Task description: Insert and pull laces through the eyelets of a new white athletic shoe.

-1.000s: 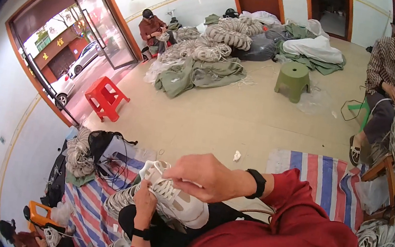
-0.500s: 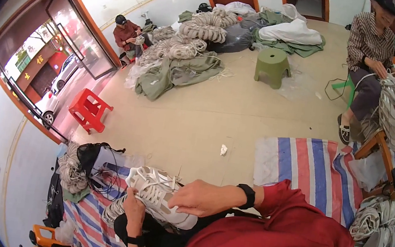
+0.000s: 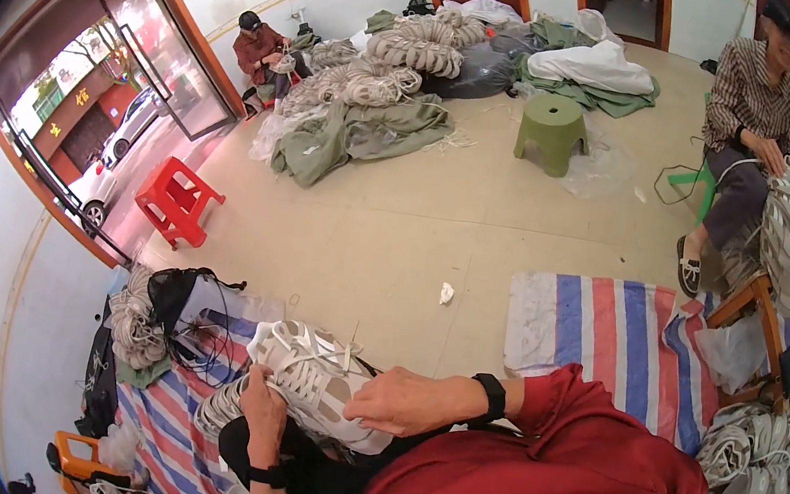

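Note:
Across my lap lies a white-and-beige lace-up sneaker upper, its laced front facing up. My left hand is closed on its near edge, thumb and fingers pinching the material. From the right, my right hand reaches over it with bent fingers pressed together at its surface. Those fingertips hide whatever they may be pinching. Beside my left hand, a bundle of similar uppers rests against my dark-clad leg.
Striped sheeting covers floor on both sides. A red stool stands left, a green stool farther off. Bundled uppers lie at right. One person sits at right, another beside the far heap of bundles.
The view has shifted slightly. Both my hands stay at the sneaker upper with little change. The person at right has lowered a hand toward the bundle of uppers.

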Motion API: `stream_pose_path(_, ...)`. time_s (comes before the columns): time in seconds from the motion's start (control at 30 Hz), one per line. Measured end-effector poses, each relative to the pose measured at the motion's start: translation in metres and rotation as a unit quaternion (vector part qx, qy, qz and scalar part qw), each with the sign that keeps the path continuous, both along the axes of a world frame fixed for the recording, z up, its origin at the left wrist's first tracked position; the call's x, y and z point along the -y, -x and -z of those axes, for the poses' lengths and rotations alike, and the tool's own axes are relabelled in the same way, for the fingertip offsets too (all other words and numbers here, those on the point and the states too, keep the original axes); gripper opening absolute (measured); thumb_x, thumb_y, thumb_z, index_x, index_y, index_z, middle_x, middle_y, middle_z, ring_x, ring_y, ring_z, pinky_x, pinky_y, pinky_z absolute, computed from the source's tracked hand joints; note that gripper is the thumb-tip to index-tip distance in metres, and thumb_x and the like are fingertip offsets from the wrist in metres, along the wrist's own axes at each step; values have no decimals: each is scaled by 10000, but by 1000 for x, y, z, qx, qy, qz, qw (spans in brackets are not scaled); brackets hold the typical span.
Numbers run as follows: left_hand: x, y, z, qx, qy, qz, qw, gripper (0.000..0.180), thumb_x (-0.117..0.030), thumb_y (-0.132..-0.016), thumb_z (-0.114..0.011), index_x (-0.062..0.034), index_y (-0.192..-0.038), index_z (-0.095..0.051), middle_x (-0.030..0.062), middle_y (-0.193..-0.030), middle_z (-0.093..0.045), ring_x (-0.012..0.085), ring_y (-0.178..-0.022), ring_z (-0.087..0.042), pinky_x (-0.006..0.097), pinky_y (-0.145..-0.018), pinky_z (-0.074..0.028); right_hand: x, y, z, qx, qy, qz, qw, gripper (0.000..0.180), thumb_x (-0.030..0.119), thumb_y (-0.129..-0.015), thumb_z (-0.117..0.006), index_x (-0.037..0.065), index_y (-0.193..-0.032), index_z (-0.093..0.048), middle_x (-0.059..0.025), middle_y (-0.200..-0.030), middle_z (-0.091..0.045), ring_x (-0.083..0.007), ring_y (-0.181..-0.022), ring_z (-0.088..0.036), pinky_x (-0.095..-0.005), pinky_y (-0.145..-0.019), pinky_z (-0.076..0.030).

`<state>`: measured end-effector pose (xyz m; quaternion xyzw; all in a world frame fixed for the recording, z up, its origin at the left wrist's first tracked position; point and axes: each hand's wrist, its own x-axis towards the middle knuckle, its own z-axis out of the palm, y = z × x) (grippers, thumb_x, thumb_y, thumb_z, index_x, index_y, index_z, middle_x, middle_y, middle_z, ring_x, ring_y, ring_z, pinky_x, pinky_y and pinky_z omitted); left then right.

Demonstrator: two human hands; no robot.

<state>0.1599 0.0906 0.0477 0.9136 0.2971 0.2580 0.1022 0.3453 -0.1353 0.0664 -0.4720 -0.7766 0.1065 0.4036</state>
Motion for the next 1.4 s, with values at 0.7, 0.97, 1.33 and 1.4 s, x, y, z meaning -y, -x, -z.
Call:
stream_pose_path(0.7, 1, 0, 1, 12, 6, 12, 1000, 242, 36, -820, -421, -56, -1032, -488, 283, -765, -589, 485, -734, -576, 524, -638, -432, -11, -11, 23, -27, 54, -2, 998, 151, 152, -867, -565, 34, -939, -503, -160, -834, -595, -371, -826, -594, -467, -670, -457)
stream_pose_path(0.97, 4, -1, -3, 17, 10, 10, 1000, 246, 40, -814, -426, -52, -1031, -495, 283, -787, -595, 483, -750, -583, 518, -649, -440, -11, -12, 25, -16, 72, -4, 997, 145, 154, -864, -564, 40, -932, -504, -162, -836, -604, -372, -826, -600, -467, -670, -458)
stream_pose_path(1.33, 4, -1, -1, -3, 9, -14, 1000, 250, 29, -808, -425, -65, -1025, -504, 282, -766, -588, 481, -757, -581, 528, -652, -434, -14, -11, 33, -23, 56, -5, 998, 152, 173, -874, -548, 50, -944, -494, -166, -801, -602, -385, -770, -594, -481, -626, -455)
stream_pose_path(1.4, 3, 0, 0, 2, 8, -12, 1000, 250, 26, -805, -429, -67, -1025, -502, 282, -766, -588, 482, -756, -579, 528, -653, -433, -14, -11, 30, -27, 60, -9, 998, 160, 175, -875, -545, 50, -953, -485, -165, -798, -602, -387, -759, -593, -479, -619, -455)
